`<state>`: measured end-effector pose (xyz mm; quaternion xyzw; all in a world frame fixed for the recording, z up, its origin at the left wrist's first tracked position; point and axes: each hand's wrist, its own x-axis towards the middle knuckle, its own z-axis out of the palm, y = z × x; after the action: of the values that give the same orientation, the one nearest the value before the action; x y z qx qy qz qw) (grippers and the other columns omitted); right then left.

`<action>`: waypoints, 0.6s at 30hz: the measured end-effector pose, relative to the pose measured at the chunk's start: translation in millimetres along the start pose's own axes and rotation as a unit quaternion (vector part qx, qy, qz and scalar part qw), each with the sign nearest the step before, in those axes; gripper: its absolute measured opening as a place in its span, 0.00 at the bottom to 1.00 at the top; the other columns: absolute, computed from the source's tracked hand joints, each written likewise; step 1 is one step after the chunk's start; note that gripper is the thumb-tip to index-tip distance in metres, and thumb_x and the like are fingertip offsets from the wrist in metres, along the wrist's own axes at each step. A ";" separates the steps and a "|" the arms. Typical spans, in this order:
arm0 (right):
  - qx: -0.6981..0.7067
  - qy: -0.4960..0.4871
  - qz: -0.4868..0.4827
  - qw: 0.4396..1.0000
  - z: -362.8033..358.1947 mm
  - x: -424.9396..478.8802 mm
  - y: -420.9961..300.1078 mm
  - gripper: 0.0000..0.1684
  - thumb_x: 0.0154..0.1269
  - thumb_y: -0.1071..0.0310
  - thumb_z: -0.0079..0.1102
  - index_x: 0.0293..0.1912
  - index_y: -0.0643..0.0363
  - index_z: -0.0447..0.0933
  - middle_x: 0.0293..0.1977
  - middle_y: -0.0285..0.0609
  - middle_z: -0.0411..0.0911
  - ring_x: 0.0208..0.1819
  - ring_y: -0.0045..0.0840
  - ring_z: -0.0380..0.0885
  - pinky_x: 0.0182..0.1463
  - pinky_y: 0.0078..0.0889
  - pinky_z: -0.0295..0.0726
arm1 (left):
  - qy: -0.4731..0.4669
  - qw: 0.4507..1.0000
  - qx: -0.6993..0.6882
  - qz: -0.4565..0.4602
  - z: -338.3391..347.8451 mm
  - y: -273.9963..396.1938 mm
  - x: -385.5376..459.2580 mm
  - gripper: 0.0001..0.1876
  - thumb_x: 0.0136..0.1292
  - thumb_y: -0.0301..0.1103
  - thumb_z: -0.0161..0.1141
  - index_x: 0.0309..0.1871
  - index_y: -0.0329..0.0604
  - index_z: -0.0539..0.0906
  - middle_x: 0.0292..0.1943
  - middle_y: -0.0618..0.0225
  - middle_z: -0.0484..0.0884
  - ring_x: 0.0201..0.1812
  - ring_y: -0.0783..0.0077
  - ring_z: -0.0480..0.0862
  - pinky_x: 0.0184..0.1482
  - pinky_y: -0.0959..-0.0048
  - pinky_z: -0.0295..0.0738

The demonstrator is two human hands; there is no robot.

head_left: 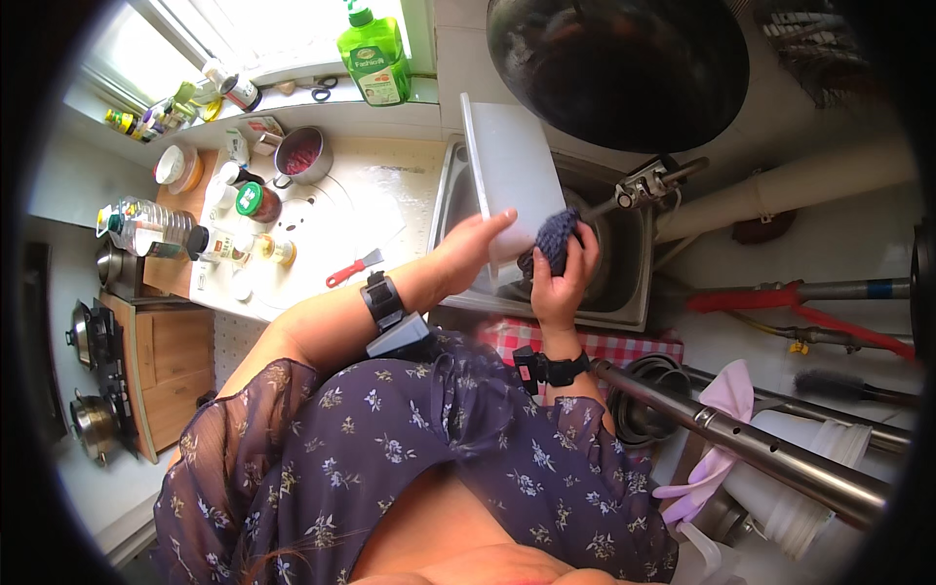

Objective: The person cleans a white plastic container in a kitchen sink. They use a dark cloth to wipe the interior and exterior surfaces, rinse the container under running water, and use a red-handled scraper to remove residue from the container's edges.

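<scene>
My left hand (472, 248) is at the near left edge of a white translucent plastic container or lid (512, 157), its thumb raised and its other fingers partly hidden; it appears to hold the edge. That plastic piece stands tilted over a stainless steel sink (636, 292). A bunched dark blue textured cloth (556, 238) is held in my right hand (567, 274), close to the lower right of the plastic piece. Just beyond the cloth, a metal faucet (640, 190) reaches over the sink.
Left of the sink, a counter holds a red-handled scraper (355, 268), a metal pot (303, 155), jars and an oil bottle (150, 227). A green pump bottle (376, 62) stands on the windowsill. A large wok (618, 66) hangs beyond the sink; a metal rail (768, 446) crosses at right.
</scene>
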<state>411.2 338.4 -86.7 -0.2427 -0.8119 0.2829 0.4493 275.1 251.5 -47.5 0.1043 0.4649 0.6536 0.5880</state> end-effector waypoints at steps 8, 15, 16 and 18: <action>-0.092 -0.121 -0.130 0.980 0.8 3.8 -16.0 0.26 0.47 0.68 0.62 0.50 0.53 0.72 0.58 0.41 0.70 0.63 0.46 0.62 0.65 0.52 0.57 | 0.038 0.990 -0.115 -0.075 5.0 15.1 8.4 0.26 0.74 0.48 0.41 0.59 0.31 0.70 0.54 0.58 0.77 0.53 0.66 0.77 0.61 0.66 0.68; -0.041 -0.022 -0.062 0.997 42.3 -69.4 30.1 0.23 0.43 0.75 0.63 0.44 0.52 0.73 0.52 0.48 0.64 0.56 0.50 0.62 0.58 0.53 0.63 | 0.117 0.987 -0.107 -0.015 11.3 12.8 6.1 0.28 0.74 0.48 0.43 0.57 0.25 0.69 0.52 0.52 0.76 0.52 0.57 0.80 0.59 0.63 0.73; -0.047 -0.037 -0.045 0.997 45.7 -81.7 42.5 0.23 0.43 0.76 0.63 0.43 0.53 0.73 0.51 0.48 0.63 0.54 0.51 0.62 0.57 0.52 0.64 | 0.122 0.987 -0.103 -0.017 10.2 13.1 5.0 0.26 0.74 0.48 0.44 0.55 0.26 0.70 0.50 0.53 0.76 0.51 0.56 0.80 0.59 0.61 0.73; -0.056 -0.068 -0.009 0.996 48.5 -97.3 59.7 0.20 0.42 0.77 0.63 0.39 0.56 0.72 0.48 0.50 0.63 0.52 0.51 0.62 0.54 0.52 0.66 | 0.130 0.986 -0.099 -0.025 5.5 11.6 4.2 0.24 0.73 0.47 0.46 0.51 0.28 0.72 0.46 0.53 0.78 0.51 0.53 0.80 0.60 0.56 0.74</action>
<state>424.1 306.7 -205.9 -0.2402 -0.8574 0.2489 0.3811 269.9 259.3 -37.8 -0.0513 0.4728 0.6896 0.5461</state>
